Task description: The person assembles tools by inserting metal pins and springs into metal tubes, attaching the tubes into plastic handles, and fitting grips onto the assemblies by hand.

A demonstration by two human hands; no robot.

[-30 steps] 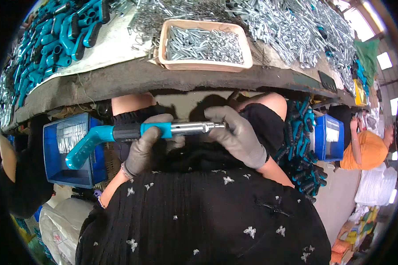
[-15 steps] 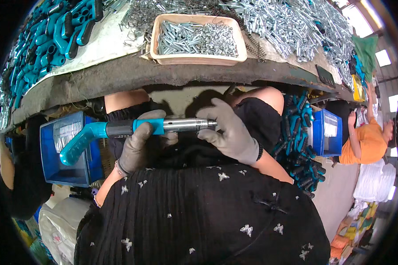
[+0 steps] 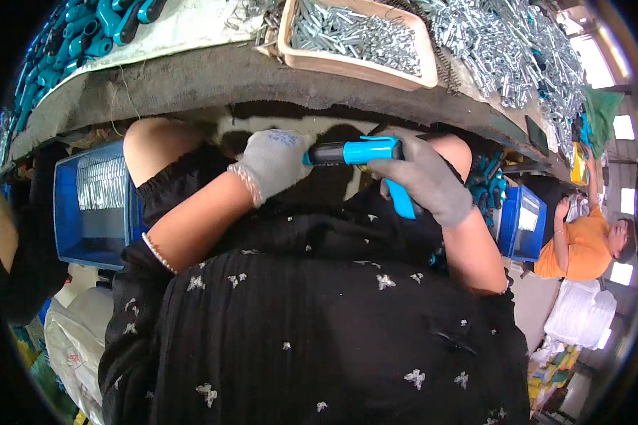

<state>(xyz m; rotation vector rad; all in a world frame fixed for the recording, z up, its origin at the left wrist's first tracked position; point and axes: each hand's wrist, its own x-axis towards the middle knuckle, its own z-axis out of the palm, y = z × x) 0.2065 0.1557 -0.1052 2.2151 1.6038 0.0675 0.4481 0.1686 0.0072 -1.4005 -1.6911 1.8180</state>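
A teal-and-black hand tool lies nearly level between my hands above my lap. My left hand, in a grey-white glove, is closed round its left end, next to a black grip section. My right hand, in a grey glove, is wrapped round the right end, with its fingers at the teal sleeve. A teal handle part slants down below the right fingers. The glove hides how it joins the rest. No metal tip shows on the tool; the left hand covers that end.
Ahead, a cloth-edged bench bears a cream tray of small metal parts, loose metal pieces and teal handles. Blue crates stand on both sides. A person in orange is at right.
The curved handle that pointed left, and the metal tip at right, no longer show there. A teal handle part now hangs at right. My hands have closed round the ends. The view has shifted.
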